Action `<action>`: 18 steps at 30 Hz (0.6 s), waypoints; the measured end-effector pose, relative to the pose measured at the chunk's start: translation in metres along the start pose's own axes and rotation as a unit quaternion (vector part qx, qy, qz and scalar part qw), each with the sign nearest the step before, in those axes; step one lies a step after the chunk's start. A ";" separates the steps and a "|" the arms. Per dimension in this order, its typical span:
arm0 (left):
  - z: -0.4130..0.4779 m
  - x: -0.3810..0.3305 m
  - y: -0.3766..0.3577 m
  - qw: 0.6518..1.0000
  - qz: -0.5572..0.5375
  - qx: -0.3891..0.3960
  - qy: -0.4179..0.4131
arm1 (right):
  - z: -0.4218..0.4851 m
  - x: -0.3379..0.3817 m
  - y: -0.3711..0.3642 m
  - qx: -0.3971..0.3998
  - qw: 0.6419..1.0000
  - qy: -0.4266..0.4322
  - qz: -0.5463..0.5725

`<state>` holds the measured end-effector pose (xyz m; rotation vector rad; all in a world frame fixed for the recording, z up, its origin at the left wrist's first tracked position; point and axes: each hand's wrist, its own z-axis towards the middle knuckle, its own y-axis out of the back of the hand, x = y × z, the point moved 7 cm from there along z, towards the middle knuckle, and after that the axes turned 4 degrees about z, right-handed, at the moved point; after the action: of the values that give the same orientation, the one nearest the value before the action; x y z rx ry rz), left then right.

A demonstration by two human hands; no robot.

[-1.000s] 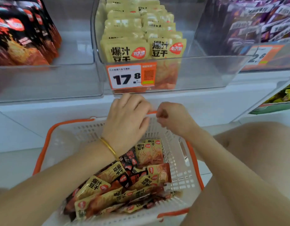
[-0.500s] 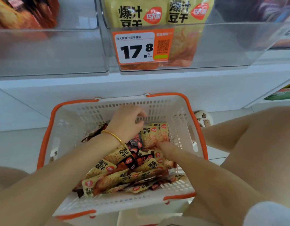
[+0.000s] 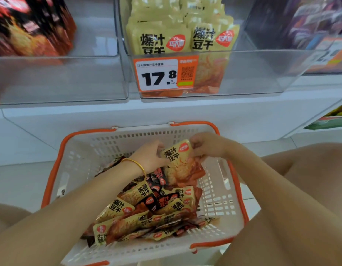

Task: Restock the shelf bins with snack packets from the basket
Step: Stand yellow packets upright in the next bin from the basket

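Both forearms are stretched forward over the white basket (image 3: 56, 166) with its orange rim. The left hand (image 3: 151, 157), with a gold bangle (image 3: 135, 164) at the wrist, is curled at the left edge of a yellow snack packet (image 3: 176, 157); its grip is closed on that edge. The right hand (image 3: 206, 145) is bent down at the wrist and its grip is pinched on the packet's top right corner. The packet is held tilted between the two hands, just above the heap near the basket's far right corner.

The packet is pale yellow, printed with bold black characters and a red round logo, with an orange food picture on its lower part. Similar yellow packets, mixed with darker red-and-black ones, are heaped as a pile (image 3: 147, 214) from the basket's middle to its near edge. Matching yellow packets (image 3: 166, 41) are stood upright in the clear middle bin (image 3: 243, 73) on the shelf, behind a price label (image 3: 162, 73) reading 17.8.

Half a second ago no packet was held: the left hand was lowered into the pile and the right hand was reaching in with straight fingers. Both hands have since been raised with one packet between them.
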<state>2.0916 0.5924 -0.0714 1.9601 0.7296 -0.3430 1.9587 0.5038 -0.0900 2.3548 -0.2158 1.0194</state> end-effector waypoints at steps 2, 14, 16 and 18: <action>0.000 -0.003 0.005 0.999 -0.032 -0.014 -0.004 | -0.014 0.012 0.009 -0.020 0.999 0.013 0.046; -0.054 -0.102 0.118 0.949 -0.149 -0.209 -0.183 | -0.105 0.094 0.072 -0.118 0.956 0.168 0.211; -0.068 -0.119 0.150 0.911 -0.168 -0.308 -0.217 | -0.123 0.114 0.098 -0.158 0.925 0.216 0.269; -0.079 -0.135 0.175 0.877 -0.114 -0.397 -0.248 | -0.136 0.129 0.128 -0.230 0.883 0.259 0.316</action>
<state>2.0902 0.5550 0.1609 0.9496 0.6198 -0.5569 1.9186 0.4818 0.1319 1.5201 -0.9431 1.6403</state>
